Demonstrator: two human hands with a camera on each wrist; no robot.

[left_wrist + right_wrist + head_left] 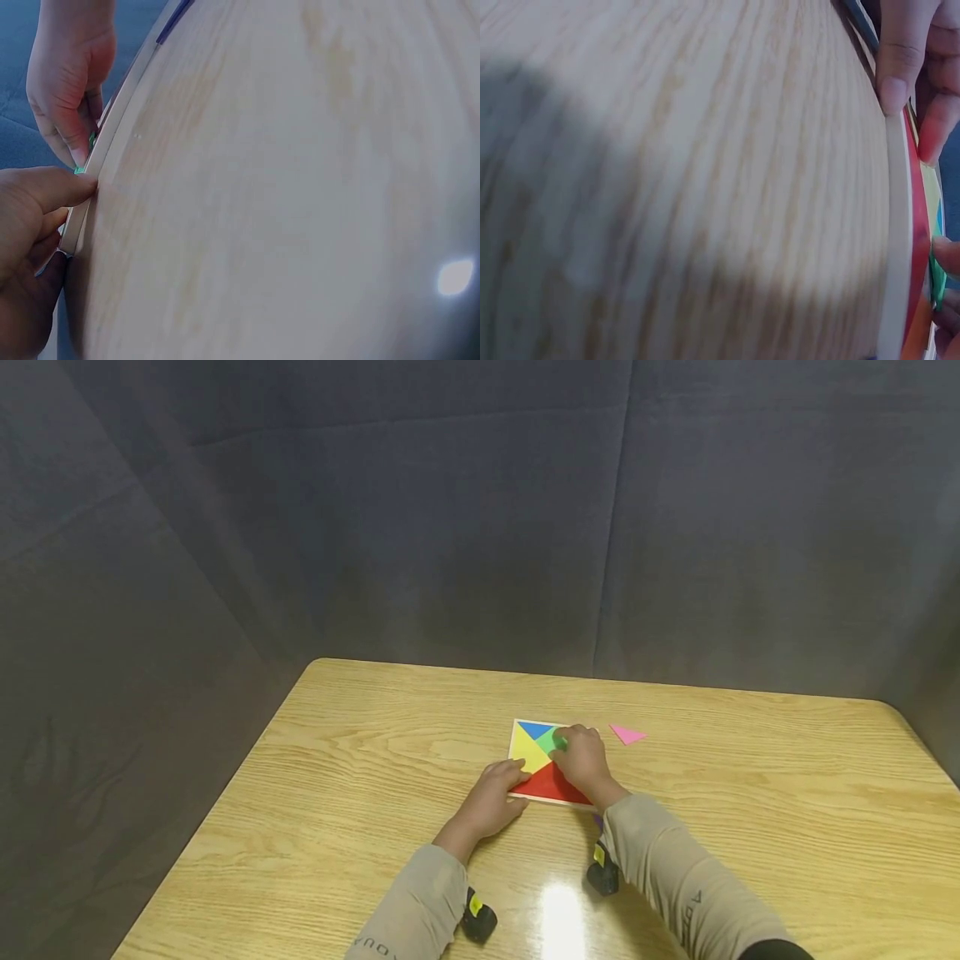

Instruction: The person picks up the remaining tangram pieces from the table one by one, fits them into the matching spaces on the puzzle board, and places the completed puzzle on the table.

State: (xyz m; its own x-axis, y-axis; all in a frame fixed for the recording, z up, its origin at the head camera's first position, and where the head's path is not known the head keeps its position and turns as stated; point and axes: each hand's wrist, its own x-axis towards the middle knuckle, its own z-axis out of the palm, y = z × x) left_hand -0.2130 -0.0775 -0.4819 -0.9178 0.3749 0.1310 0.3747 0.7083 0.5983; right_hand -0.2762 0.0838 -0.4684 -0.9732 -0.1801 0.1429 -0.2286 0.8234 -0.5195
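The green piece (550, 741) is pinched between thumb and fingers of the right hand (585, 756), to the left of the palm and over the far half of the tangram tray (900, 225) (its long axis cannot be told), while the tray's near left corner is gripped by the left hand (491, 793). The pink triangle (627, 735) is found right of the tray, nearer to the right hand. Of each, one is counted: tray, green piece, pink triangle, blue triangle (534, 729), yellow triangle (525, 753), red triangle (551, 782), orange piece (917, 337), purple piece (174, 21).
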